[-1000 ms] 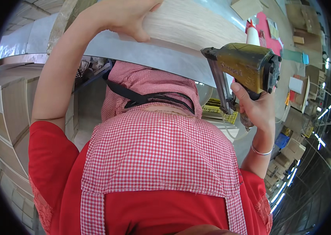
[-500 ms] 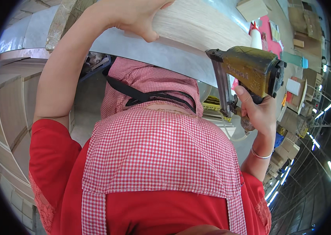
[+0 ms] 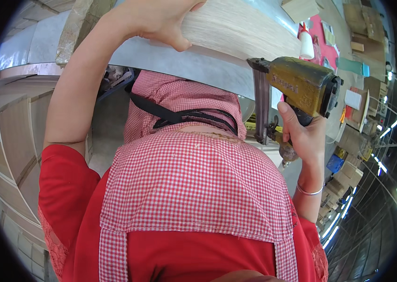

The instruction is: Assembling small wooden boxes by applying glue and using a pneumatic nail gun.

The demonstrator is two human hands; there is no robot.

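A pale wood-grain board (image 3: 240,30) lies on the grey worktop. My left hand (image 3: 165,21) grips its left end, the thumb pressed on the near edge and the other fingers partly cut off by the top of the picture. In my right hand (image 3: 304,134) is a worn yellow and black nail gun (image 3: 301,82), fingers wrapped round its handle. The gun's nose meets the board's near right corner, or sits very close to it; I cannot tell whether they touch. Its long magazine hangs down beside the table edge.
A white glue bottle with a red tip (image 3: 306,44) stands right of the board, near pink material (image 3: 323,35). A wrapped carton (image 3: 78,30) sits at the left of the worktop (image 3: 161,56). Wooden boxes (image 3: 15,136) are stacked at left, and a dark bin (image 3: 114,80) shows under the table.
The nail gun and my right hand have shifted very slightly, with the magazine swinging a little more upright. My left hand keeps its hold on the board.
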